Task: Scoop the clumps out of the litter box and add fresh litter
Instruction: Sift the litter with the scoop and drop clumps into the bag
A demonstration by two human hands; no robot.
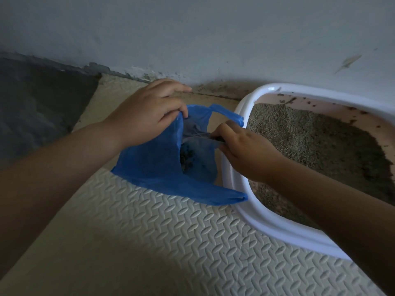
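Gripping one edge of the blue plastic bag (pixel 154 167), the left hand (pixel 149 112) curls its fingers over the rim. The right hand (pixel 243 148) pinches the opposite edge, so the bag's mouth gapes between them. Dark clumps (pixel 186 161) lie inside the bag, below both hands. The white litter box (pixel 275 228) sits just to the right of the bag, under the right forearm, with grey litter (pixel 310 142) inside. Both stand on a textured mat (pixel 171 242) by the wall (pixel 192 28).
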